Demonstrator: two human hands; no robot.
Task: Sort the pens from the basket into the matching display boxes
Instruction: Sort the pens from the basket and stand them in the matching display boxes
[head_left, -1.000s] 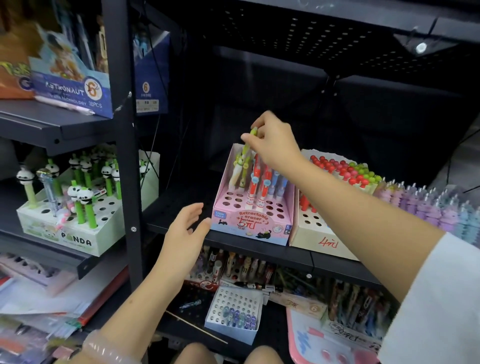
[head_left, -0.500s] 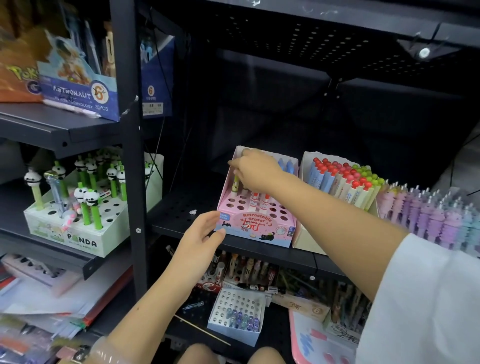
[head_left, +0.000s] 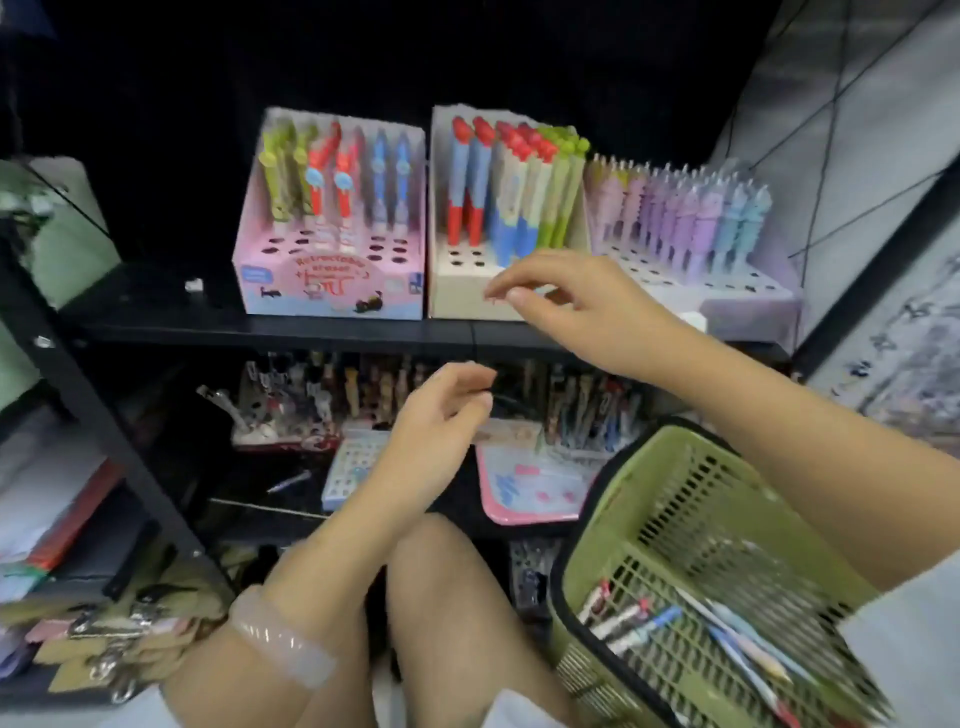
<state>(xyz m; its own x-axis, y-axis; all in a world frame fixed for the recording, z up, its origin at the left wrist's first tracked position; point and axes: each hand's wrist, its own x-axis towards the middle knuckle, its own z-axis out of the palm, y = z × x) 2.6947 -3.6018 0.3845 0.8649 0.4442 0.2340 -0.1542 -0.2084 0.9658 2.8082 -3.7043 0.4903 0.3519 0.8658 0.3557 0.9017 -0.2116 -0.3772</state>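
Dark metal shelving (head_left: 363, 332) fills the head view, with a black back wall behind it and a pale wall with thin dark lines at the right. On the upper shelf three display boxes stand side by side: a pink box (head_left: 332, 280) at the left with green, red and blue pens upright in its back rows and empty holes in front, a cream box (head_left: 462, 291) touching it with red, blue and green pens, and a lilac box (head_left: 727, 291) just beside that, packed with purple and pale blue pens. Below, the lower shelf carries more pen boxes, blurred, a small white holed box (head_left: 353, 473) and a pink tray (head_left: 530, 488). A green plastic basket (head_left: 675, 499) with a black rim sits at the lower right, near the person's knee, and several pens (head_left: 634, 623) lie loose on its floor. The right hand (head_left: 576, 306) hovers in front of the cream box with fingers loosely curved and thumb near the fingertips; it holds nothing that can be made out. The left hand (head_left: 441, 415) hangs lower, before the lower shelf, fingers relaxed and slightly curled, empty, with a pale bangle (head_left: 280, 639) on its wrist. Stacked papers and keyrings lie at the far left, blurred.
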